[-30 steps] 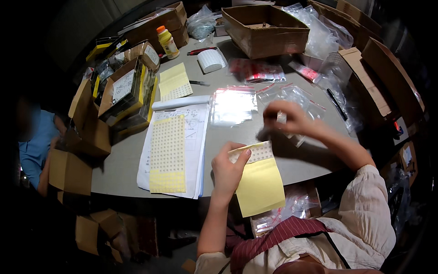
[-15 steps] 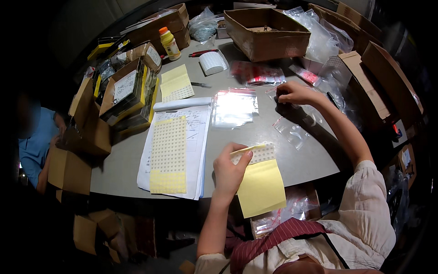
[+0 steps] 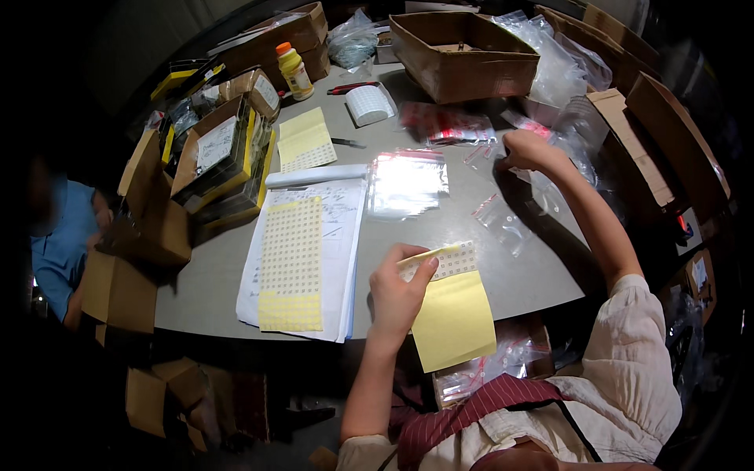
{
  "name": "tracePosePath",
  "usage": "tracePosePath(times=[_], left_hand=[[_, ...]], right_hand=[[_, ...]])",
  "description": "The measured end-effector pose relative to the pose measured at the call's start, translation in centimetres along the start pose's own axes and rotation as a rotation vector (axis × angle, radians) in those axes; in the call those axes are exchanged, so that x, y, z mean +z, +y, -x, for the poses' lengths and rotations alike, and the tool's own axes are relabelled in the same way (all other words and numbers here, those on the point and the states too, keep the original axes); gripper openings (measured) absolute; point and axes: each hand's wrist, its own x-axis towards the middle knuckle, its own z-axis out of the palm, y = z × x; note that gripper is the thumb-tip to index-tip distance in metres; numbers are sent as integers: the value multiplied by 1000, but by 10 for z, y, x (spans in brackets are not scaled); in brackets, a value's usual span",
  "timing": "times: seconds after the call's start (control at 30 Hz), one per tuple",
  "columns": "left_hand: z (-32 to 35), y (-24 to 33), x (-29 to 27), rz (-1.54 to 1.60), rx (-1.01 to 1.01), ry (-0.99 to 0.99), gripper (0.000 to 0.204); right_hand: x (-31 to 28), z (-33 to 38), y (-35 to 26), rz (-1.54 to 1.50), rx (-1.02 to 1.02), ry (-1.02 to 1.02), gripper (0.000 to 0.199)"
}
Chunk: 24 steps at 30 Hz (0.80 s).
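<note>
Grey tabletop (image 3: 206,302) spanning the centre of the frame, lit most strongly near the middle. Upper left: a dim, greyish wall (image 3: 137,59). Lower left: deep shadow beneath the table's front edge. Rim: near-black surroundings.

- folded label sheet (image 3: 454,322): yel. backing, off-wht. face w/ dk. printed grid
- flat label sheet (image 3: 290,243): pale yel., dk. grid too, brighter yel. at near end
- bottle (image 3: 298,78): yel., orange cap (image 3: 283,49)
- zip bags (image 3: 407,188): clear w/ red strips
- apron (image 3: 471,392): maroon w/ pale pinstripes
- sleeve (image 3: 636,353): cream
- tabletop (image 3: 522,282): plain grey
- open carton (image 3: 471,76): brown
- co-worker's shirt (image 3: 64,235): prob. lt. blue, dim there
</note>
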Motion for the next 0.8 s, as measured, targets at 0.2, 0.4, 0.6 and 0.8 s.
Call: tracePosePath(times=[0.2,0.4,0.6,0.8], left_hand=[[0,10,0,3,11,-18,18],[-1,5,-2,11,20,-26,19],[-1,4,1,-15,51,-8,22],[1,10,-1,71,48,6,26]], right_hand=[[0,15,-60,-168,-290,208,46],[14,31,-78,-83,-386,145,37],[-2,19,-47,-390,-473,93,27],[13,3,-55,-533,-382,118,32]])
